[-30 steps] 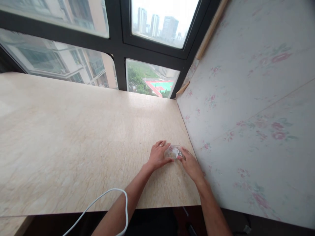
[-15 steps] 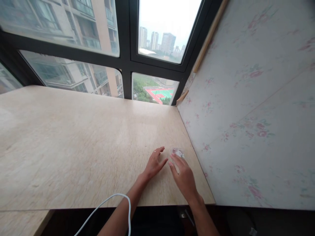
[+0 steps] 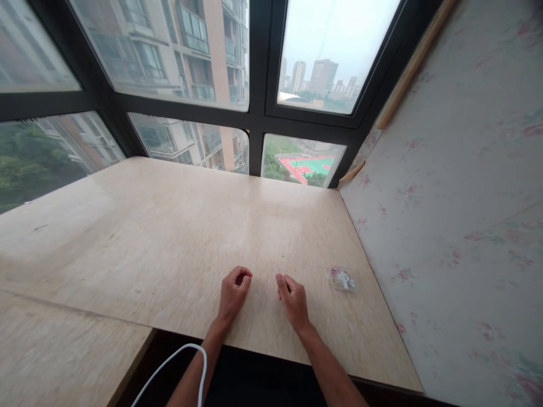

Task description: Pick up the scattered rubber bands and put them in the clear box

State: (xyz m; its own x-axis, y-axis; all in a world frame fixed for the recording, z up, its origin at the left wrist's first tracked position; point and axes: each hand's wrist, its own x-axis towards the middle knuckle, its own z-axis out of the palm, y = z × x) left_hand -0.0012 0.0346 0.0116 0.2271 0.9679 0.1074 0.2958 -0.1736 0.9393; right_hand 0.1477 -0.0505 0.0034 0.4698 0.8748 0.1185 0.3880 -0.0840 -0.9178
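Observation:
My left hand is held over the pale marble-look ledge, thumb and fingertips curled together into a ring. Whatever it pinches, if anything, is too small to make out. A short gap away, my right hand is closed, its thumb pressed against the curled fingers; any thing inside is hidden. To the right of that hand, a small clear plastic box with white and coloured contents lies on the ledge, apart from both hands.
A white cable loops over my left forearm. The flowered wall borders the ledge on the right, and dark-framed windows stand behind it. A second ledge section is at lower left.
Both hands have closed from a more open pose. My right hand has moved left off the clear box, which now shows fully. The view has swung left.

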